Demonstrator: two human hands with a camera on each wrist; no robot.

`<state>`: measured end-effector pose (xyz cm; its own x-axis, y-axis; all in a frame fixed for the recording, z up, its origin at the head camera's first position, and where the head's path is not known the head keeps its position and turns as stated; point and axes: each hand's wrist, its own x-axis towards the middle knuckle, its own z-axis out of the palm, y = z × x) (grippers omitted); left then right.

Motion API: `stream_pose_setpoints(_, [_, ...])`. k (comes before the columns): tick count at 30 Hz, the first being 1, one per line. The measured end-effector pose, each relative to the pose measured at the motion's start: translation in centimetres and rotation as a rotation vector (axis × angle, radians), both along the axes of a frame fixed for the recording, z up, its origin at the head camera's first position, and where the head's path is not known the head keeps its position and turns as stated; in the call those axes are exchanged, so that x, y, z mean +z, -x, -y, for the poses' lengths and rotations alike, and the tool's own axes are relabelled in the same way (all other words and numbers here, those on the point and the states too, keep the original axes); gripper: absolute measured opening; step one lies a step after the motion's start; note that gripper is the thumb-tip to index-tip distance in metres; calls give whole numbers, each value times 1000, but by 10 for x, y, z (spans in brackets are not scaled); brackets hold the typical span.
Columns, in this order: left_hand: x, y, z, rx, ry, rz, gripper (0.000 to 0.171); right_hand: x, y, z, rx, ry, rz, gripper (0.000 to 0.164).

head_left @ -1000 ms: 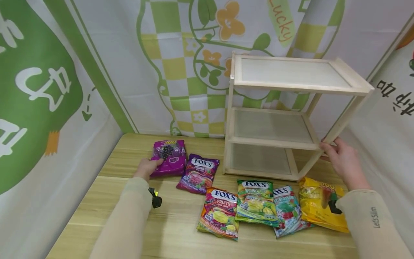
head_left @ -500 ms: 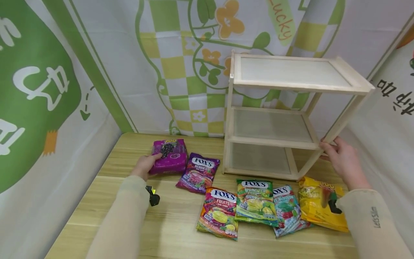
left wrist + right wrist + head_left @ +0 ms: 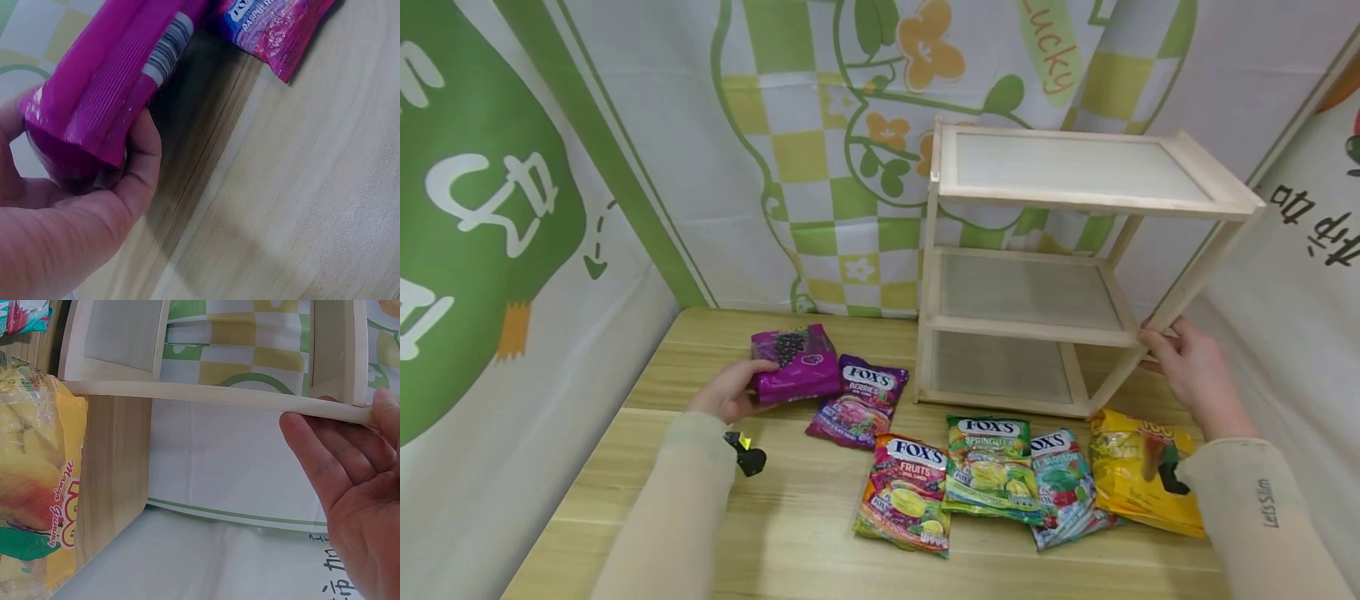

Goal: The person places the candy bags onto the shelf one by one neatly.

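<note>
A purple candy bag [image 3: 801, 367] with a dark berry picture is held in my left hand [image 3: 730, 392] at the back left of the table. In the left wrist view, thumb and fingers grip one end of the purple bag [image 3: 106, 81], its barcode side showing. Its right corner overlaps the purple Fox's Berries bag [image 3: 861, 404] in the head view. My right hand [image 3: 1198, 375] holds the front right post of a three-tier wooden rack [image 3: 1030, 330]. The right wrist view shows the thumb on one side of the post [image 3: 206, 395] and the fingers on the other.
In front of the rack lie a Fox's Fruits bag [image 3: 906, 500], a green Spring Tea bag [image 3: 988, 467], a light blue Blossom bag [image 3: 1063, 492] and a yellow mango gummy bag [image 3: 1138, 475]. Printed curtains [image 3: 850, 167] enclose the table [image 3: 805, 533] at the back and sides.
The left hand has tilted the purple bag up and shifted it slightly right, toward the Berries bag. The right hand stays on the rack post.
</note>
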<state>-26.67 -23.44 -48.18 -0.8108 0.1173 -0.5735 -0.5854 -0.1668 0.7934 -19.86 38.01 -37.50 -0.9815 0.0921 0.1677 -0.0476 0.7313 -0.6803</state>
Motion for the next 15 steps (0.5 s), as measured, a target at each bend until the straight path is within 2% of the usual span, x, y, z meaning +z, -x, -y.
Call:
stream_pose_setpoints(9, [2, -7, 6, -104, -47, -23, 76, 0, -1, -1, 5, 53, 8, 48])
stream_pose_setpoints(15, [1, -14, 11, -101, -88, -57, 78, 0, -1, -1, 17, 31, 14, 49])
